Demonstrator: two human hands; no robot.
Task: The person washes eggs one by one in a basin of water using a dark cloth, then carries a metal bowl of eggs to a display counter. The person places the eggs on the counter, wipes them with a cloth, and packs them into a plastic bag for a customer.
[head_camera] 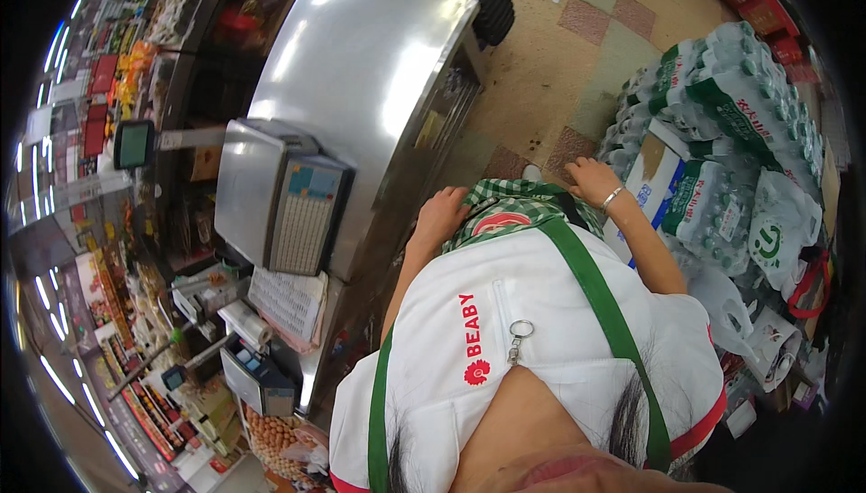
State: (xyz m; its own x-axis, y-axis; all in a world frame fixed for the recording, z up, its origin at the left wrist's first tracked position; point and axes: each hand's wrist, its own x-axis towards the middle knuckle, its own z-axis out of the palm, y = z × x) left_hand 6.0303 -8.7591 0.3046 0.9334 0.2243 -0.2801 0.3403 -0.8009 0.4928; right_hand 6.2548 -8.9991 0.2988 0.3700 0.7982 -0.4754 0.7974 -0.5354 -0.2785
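Observation:
My left hand [444, 214] lies against the left side of my green-and-white checked apron [534, 205], its fingertips at the cloth near waist height. Whether it pinches the fabric I cannot tell. On the other side, my right hand [597, 183] is by the apron's right edge with its fingers slightly apart and nothing visible in them. A silver bracelet [611, 198] circles that wrist. Left of me stands a stainless steel counter [358, 53]. It carries an electronic price scale [304, 215] with a keypad and a flat metal pan [247, 195].
Shrink-wrapped water bottles [737, 100] are stacked to my right, near a carton [649, 182] and a white plastic bag [781, 229]. Printed sheets [287, 300], a plastic-bag roll [247, 324], a second scale [260, 378] and eggs [267, 435] are on the left. Dark baskets [497, 6] stand beyond the counter.

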